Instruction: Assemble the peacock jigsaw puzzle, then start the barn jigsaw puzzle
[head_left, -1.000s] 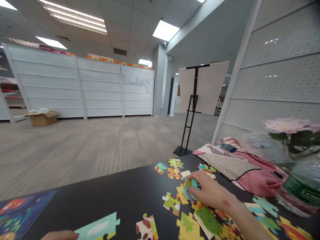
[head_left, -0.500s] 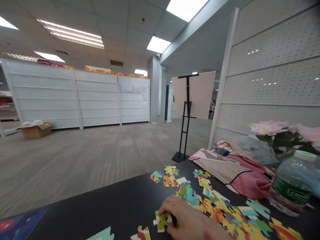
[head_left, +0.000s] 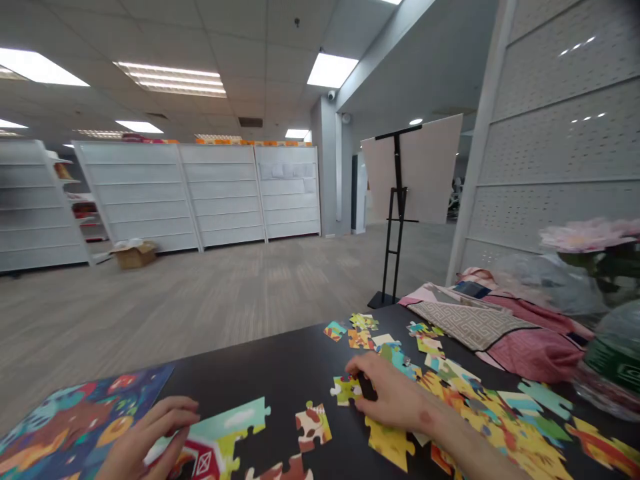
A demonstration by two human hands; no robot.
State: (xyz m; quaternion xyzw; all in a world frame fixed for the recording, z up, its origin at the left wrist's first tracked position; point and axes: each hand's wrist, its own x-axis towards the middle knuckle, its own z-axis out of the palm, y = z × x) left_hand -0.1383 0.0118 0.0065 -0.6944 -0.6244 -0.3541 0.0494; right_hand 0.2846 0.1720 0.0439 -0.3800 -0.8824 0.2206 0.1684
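My right hand [head_left: 389, 393] curls its index finger and thumb around the right edge of a green and yellow puzzle piece [head_left: 345, 391] at the black tabletop. My left hand [head_left: 157, 437] rests at the left of a joined puzzle section [head_left: 235, 427] showing a red barn and pale sky. Its fingers are extended over that section, holding nothing. Between the hands lies a loose brown-and-white piece [head_left: 313, 425], and another brown piece [head_left: 283, 470] is cut by the lower edge. A yellow piece [head_left: 390, 443] sits below my right wrist.
Many loose pieces [head_left: 500, 427] spread across the right side. A colourful picture sheet [head_left: 75, 420] lies at left. A pink cloth bag [head_left: 525, 350], a water bottle [head_left: 613, 367] and pink flowers [head_left: 585, 237] stand at right. Beyond the table is an easel [head_left: 395, 233].
The view has shifted left and down, bringing my left hand and more of the barn section into sight. My right hand stays at the same green and yellow puzzle piece.
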